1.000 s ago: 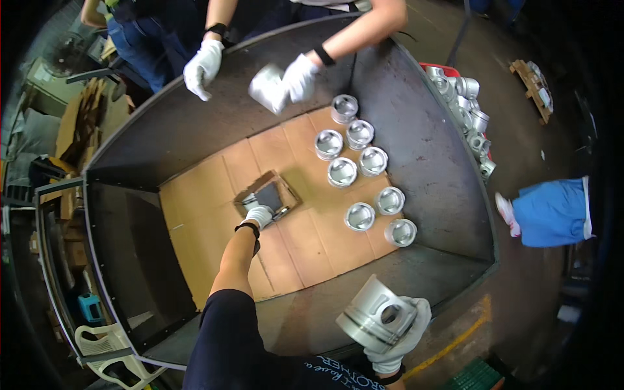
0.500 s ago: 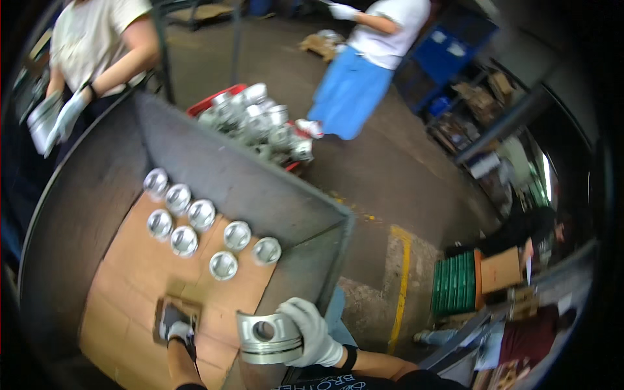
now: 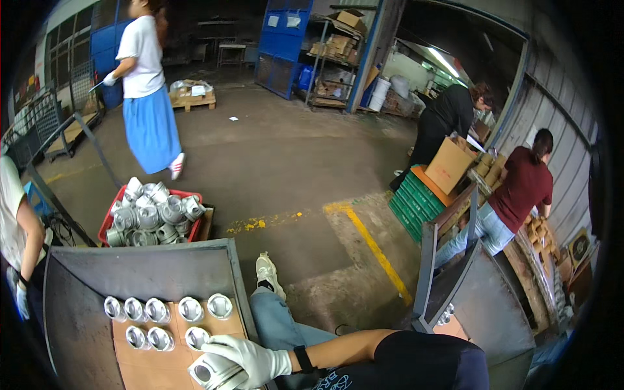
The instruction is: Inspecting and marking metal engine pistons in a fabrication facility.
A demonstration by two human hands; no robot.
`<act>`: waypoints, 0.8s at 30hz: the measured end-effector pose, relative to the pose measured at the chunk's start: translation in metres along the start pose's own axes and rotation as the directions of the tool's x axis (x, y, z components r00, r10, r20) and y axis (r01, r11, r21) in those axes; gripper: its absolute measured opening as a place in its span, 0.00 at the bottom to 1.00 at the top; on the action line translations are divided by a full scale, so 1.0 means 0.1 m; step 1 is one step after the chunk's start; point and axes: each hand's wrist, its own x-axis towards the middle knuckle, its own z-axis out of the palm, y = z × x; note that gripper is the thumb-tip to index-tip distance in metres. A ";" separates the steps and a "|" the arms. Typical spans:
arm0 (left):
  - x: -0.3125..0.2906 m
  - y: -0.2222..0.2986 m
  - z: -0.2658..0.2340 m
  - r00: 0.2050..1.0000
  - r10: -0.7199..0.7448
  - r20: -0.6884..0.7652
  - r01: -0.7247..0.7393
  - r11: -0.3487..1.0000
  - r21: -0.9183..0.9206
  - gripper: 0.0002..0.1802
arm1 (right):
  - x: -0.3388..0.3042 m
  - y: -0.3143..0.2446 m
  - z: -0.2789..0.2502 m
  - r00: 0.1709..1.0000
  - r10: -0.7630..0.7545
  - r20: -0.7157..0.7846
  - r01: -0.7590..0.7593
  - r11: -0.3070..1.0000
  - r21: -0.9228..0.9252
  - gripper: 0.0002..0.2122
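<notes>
My right hand (image 3: 250,356), in a white glove with a dark band at the wrist, is closed round a silvery metal piston (image 3: 205,373) and holds it over the near part of a grey metal bin (image 3: 162,265). The pin hole of this piston shows on its side. Several more pistons (image 3: 157,310) stand in two rows on the cardboard sheet (image 3: 153,364) that lines the bin. One standing piston (image 3: 197,337) is right beside my glove. My left hand is out of the picture.
Beyond the bin's far wall stands a red crate (image 3: 104,224) heaped with metal parts. A second metal bin (image 3: 487,299) is at the right, past my leg. A co-worker (image 3: 19,227) stands at the left edge; others are farther off. Green crates (image 3: 416,207) carry a cardboard box (image 3: 444,166).
The view has swung up and to the right. My left hand, earlier low over a block on the cardboard, has left the picture. My right hand still holds the piston, now tilted.
</notes>
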 end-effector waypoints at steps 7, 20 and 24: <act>-0.48 0.03 -0.07 0.997 -0.068 -0.044 0.047 0.931 -0.363 0.08 | -0.06 0.10 0.07 0.993 -0.118 -0.001 0.117 0.982 0.149 0.41; -3.98 1.07 -1.18 0.736 -0.121 -0.666 -0.644 0.178 -0.744 0.10 | -0.78 -0.08 -0.97 0.977 -0.168 -0.133 0.180 0.980 0.083 0.40; -5.00 1.81 -1.11 0.756 -0.052 -0.653 -0.625 0.240 -0.743 0.10 | -1.36 -0.06 -1.25 0.986 -0.127 -0.106 0.134 0.989 0.061 0.40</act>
